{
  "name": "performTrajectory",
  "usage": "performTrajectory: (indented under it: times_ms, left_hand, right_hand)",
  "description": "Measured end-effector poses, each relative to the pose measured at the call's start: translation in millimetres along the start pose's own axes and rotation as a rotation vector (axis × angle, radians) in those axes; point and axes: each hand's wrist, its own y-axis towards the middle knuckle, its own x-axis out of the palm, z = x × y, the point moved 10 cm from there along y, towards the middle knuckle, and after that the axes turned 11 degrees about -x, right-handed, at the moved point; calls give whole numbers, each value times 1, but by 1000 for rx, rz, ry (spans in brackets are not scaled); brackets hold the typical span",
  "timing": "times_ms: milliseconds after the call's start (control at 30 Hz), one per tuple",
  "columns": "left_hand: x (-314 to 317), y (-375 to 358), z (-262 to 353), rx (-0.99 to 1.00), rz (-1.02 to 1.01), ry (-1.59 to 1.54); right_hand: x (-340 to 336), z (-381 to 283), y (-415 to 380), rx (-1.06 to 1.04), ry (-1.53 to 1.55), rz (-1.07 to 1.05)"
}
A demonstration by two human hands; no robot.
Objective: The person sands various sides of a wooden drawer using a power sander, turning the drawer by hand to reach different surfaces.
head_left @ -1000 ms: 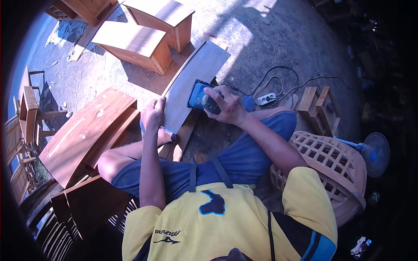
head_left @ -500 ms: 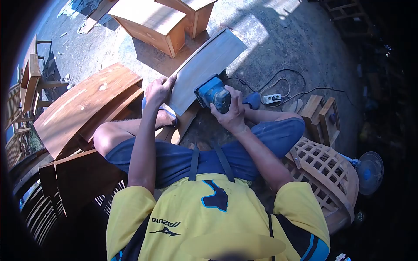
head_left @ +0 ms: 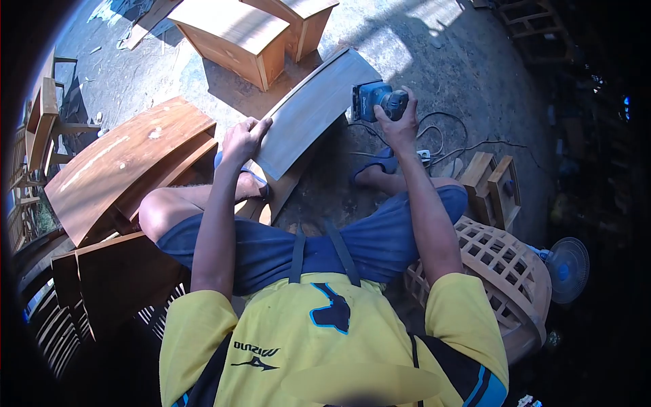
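Note:
A long wooden panel (head_left: 315, 112) with a pale, greyish face slants away in front of me. My left hand (head_left: 242, 141) is closed on its near left edge, the fingers bent over the corner. Out at the panel's far right edge, a blue electric sander (head_left: 369, 100) is tipped on its side, its flat pad turned toward the wood. My right hand (head_left: 400, 122) wraps round the sander's rounded body from the right.
Two wooden cabinets (head_left: 234, 34) stand beyond the panel. A curved brown wooden piece (head_left: 125, 159) lies at left. On the right are a power cord (head_left: 502, 142), small wooden frames (head_left: 489, 186), a latticed wooden piece (head_left: 502, 261) and a fan (head_left: 568, 270).
My right hand has carried the sander forward and to the right along the panel, and the sander has turned sideways. My left hand keeps its hold on the panel.

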Motion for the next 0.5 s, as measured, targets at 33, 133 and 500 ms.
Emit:
performTrajectory:
  times_ms: [33, 133, 500]
  left_hand:
    - [-3, -1, 1, -6, 4, -1]
    - [-3, -2, -2, -31, -50, -32]
    - [17, 35, -49, 6, -107, -334]
  right_hand:
    - [-6, 14, 24, 42, -76, -60]
    - [-6, -12, 80, 21, -315, -275]
    - [126, -215, -40, -465, -194, -724]
